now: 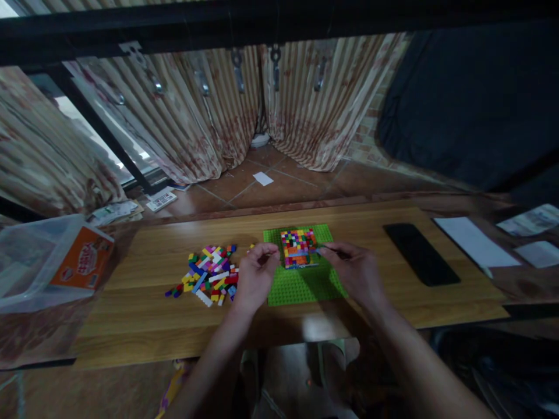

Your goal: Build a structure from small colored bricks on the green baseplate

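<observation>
A green studded baseplate (pixel 283 294) lies on the wooden table in front of me. On its upper part sits a patchwork of small building bricks (pixel 299 240) in many colours, with a blue row along its near edge. My right hand (pixel 358 272) is closed at the right side of the patchwork, a small blue building brick (pixel 318 251) at its fingertips. Over the plate's left edge, my left hand (pixel 257 274) has thumb and fingers pinched together; what they hold, if anything, is too small to make out. Loose building bricks (pixel 212 273) form a pile left of it.
The wooden table (pixel 144 314) carries a black phone-shaped slab (pixel 421 254) right of the plate. Beyond the right edge lies a white sheet (pixel 476 241). A clear plastic box (pixel 39 256) with an orange label stands at the left. Striped curtains (pixel 209 116) hang behind.
</observation>
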Tool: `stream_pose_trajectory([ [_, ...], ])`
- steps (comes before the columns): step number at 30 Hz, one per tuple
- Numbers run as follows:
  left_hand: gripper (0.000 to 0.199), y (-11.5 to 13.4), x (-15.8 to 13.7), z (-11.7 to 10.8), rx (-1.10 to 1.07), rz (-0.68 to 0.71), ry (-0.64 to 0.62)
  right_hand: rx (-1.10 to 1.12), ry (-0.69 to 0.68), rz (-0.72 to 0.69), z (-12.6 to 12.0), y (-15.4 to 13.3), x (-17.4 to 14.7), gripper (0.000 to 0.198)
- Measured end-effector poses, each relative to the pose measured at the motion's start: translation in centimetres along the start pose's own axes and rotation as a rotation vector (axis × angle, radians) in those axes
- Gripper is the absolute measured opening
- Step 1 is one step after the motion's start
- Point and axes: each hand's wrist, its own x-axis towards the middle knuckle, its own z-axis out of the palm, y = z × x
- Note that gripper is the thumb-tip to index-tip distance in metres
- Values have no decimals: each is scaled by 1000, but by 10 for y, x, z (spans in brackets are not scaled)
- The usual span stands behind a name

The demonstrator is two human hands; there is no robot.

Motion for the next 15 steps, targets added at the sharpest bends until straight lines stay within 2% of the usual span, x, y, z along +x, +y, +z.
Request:
stream_pose_trajectory([
  [4, 19, -8, 6, -4, 135, -27, 45, -73, 35, 39, -4, 10, 12, 26],
  [10, 21, -10, 5, 2, 202, -15, -44, -224, 32, -33, 9, 9, 12, 20],
  [15, 22, -10, 4, 5, 222, -16, -77, -302, 47, -40, 18, 3, 11, 17],
])
